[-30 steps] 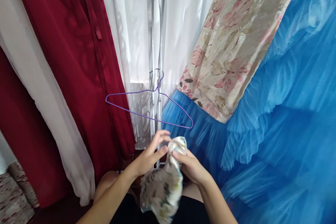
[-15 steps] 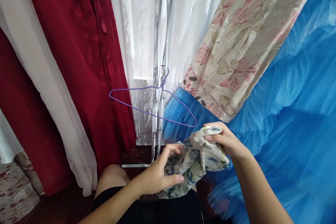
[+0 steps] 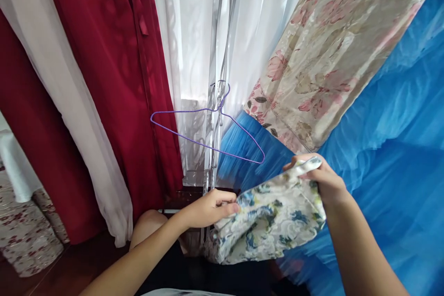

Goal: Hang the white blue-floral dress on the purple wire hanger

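A small cream garment with a blue flower print [image 3: 268,222] is stretched out between both my hands, low in the middle of the view. My left hand [image 3: 210,208] pinches its left edge, fingers closed. At the upper right corner of the garment my right hand [image 3: 324,178] grips the cloth, also closed. Just above and behind the hands, an empty purple wire hanger [image 3: 208,132] hangs by its hook on a shiny metal rack pole [image 3: 217,78].
Clothes hang all around: a dark red dress [image 3: 114,69] at left, white sheer fabric [image 3: 194,32] behind the pole, a beige pink-flowered garment [image 3: 329,51] at upper right, a big blue tulle skirt [image 3: 391,148] at right. My bare knee [image 3: 147,226] shows below.
My hands have drawn apart, the right one moving up and to the right, and the bunched garment has been spread open between them. The view has shifted slightly.
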`<state>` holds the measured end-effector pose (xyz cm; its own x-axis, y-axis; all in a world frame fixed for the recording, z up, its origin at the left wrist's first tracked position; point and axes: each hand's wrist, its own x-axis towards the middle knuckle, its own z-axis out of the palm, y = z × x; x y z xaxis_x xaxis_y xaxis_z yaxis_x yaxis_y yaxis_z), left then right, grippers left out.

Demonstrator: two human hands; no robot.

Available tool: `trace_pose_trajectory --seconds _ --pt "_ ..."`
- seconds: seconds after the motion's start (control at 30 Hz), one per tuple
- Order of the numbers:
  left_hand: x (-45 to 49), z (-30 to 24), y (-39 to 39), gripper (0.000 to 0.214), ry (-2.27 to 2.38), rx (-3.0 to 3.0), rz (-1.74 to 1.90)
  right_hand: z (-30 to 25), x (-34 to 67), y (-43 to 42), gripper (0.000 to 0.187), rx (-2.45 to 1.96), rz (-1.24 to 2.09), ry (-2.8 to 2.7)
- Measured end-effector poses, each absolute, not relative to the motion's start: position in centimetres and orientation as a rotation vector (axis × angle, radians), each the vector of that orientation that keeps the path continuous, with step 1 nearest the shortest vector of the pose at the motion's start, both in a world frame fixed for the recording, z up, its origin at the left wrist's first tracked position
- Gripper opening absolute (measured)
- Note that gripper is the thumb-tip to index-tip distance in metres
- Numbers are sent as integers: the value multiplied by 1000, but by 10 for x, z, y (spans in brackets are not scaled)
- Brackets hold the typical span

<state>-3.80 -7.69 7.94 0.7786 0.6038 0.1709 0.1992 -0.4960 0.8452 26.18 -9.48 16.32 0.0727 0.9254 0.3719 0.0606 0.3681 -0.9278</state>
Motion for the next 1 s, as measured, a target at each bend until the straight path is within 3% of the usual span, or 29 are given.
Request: trace_pose_trajectory --seconds 0.2,0.4,0.6,0.7,0.83,1.0 --pt "-90 130 -76 40 889 2692 645 164 278 -13 23 -1083 832 -1292" --pt "-126 175 -80 38 1092 2724 735 171 221 58 35 -962 1202 -1447" --pt "-187 166 -51 24 1225 2748 806 179 206 60 38 -811 1385 -1419" --pt "-212 150 -25 24 1287 2788 610 186 212 55 48 -817 1389 -1446" --pt "-228 132 16 21 1267 2786 373 196 216 54 46 -890 1363 -1492" --pt "-253 150 58 21 1451 2870 412 203 220 55 46 -947 1302 -1542"
